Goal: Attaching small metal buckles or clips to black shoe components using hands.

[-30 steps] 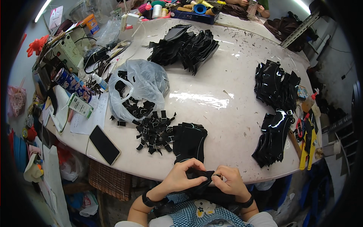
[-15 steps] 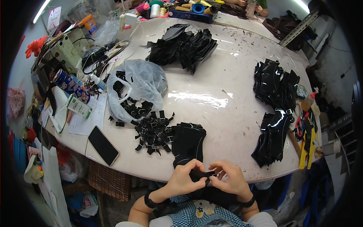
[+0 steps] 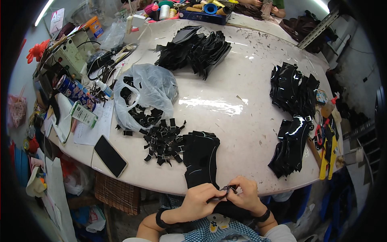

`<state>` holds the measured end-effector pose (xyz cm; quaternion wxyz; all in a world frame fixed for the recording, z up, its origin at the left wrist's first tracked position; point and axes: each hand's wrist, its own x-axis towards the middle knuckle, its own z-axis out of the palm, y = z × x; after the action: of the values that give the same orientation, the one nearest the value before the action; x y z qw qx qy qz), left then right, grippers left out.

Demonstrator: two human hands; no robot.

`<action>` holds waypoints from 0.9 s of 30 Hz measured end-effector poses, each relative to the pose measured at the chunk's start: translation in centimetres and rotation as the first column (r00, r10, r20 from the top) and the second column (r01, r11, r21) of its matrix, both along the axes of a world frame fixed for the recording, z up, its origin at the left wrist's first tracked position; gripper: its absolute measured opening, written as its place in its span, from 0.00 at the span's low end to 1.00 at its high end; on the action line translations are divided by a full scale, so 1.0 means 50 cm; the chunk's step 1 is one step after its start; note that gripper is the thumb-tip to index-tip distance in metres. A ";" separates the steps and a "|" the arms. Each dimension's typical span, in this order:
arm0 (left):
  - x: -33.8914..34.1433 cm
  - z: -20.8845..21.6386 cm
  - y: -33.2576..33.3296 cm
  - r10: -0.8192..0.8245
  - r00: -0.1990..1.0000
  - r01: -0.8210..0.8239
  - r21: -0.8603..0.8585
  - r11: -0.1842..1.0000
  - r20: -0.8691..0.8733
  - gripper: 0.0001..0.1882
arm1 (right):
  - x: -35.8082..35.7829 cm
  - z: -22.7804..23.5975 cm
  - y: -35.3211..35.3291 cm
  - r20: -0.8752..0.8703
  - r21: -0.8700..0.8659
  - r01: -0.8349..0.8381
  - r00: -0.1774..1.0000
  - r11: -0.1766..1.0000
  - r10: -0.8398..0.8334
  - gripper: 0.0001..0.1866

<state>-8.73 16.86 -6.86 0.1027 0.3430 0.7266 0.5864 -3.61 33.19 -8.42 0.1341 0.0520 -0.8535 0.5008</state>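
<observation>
At the table's front edge my left hand (image 3: 200, 201) and my right hand (image 3: 245, 195) are close together, fingertips pinched on a black leather-like piece (image 3: 230, 209). A small dark strap end (image 3: 231, 188) with a shiny bit sticks up between the fingers. Most of the piece's upper end is hidden by the fingers; its wider part hangs below them. Just beyond my left hand lies a flat stack of black panels (image 3: 200, 157). A heap of small black straps with metal buckles (image 3: 163, 141) sits left of that stack.
A translucent plastic bag (image 3: 155, 82) holds more small black straps. Black pieces lie piled at the back (image 3: 193, 50) and stacked at the right (image 3: 292, 145). A phone (image 3: 110, 156) rests near the left edge. Yellow-handled cutters (image 3: 329, 157) lie right. Another person's hands (image 3: 278, 11) show far off.
Both hands have shifted slightly and turned; the left fingers are now lower and more curled. The strap end now stands up between the fingertips. More of the panel stack's near end shows.
</observation>
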 end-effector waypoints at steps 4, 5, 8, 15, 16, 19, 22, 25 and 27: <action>0.009 0.011 0.009 -0.022 0.995 0.018 -0.045 0.999 -0.095 0.11 | 0.007 -0.012 0.002 -0.022 -0.044 0.033 0.999 0.998 -0.034 0.10; 0.013 0.008 0.006 -0.031 0.994 0.026 -0.047 0.999 -0.107 0.11 | 0.010 -0.014 0.000 -0.013 -0.081 0.029 0.999 0.996 -0.031 0.10; 0.001 0.015 -0.001 -0.120 0.993 0.120 -0.004 0.993 0.024 0.10 | 0.018 -0.005 0.011 0.052 -0.118 0.025 0.998 0.993 -0.019 0.10; -0.033 -0.014 0.002 -0.202 0.884 0.159 0.136 0.978 0.422 0.08 | 0.022 0.040 0.002 0.186 -0.191 0.003 0.982 0.982 0.033 0.11; -0.032 -0.017 0.004 -0.208 0.917 0.186 0.095 0.978 0.341 0.08 | 0.021 0.042 -0.003 0.195 -0.226 0.028 0.981 0.974 0.017 0.11; -0.034 -0.023 0.004 -0.170 0.954 0.153 0.089 0.984 0.245 0.05 | 0.010 0.061 -0.008 0.244 -0.156 -0.021 0.968 0.987 0.059 0.10; -0.019 -0.032 0.003 -0.161 0.943 0.134 0.110 0.985 0.293 0.05 | 0.022 0.039 -0.003 0.271 -0.390 -0.024 0.952 0.920 0.140 0.08; -0.007 -0.035 0.011 -0.127 0.940 0.088 0.134 0.987 0.317 0.05 | 0.025 0.027 0.004 0.284 -0.397 -0.017 0.948 0.918 0.141 0.07; -0.008 -0.034 0.012 -0.091 0.949 0.052 0.135 0.989 0.300 0.06 | 0.023 0.027 0.004 0.290 -0.407 0.007 0.949 0.913 0.122 0.07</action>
<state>-9.14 17.48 -8.57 0.2135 0.2801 0.6508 0.6726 -2.44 33.38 -7.06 -0.0082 -0.0302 -0.7404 0.6715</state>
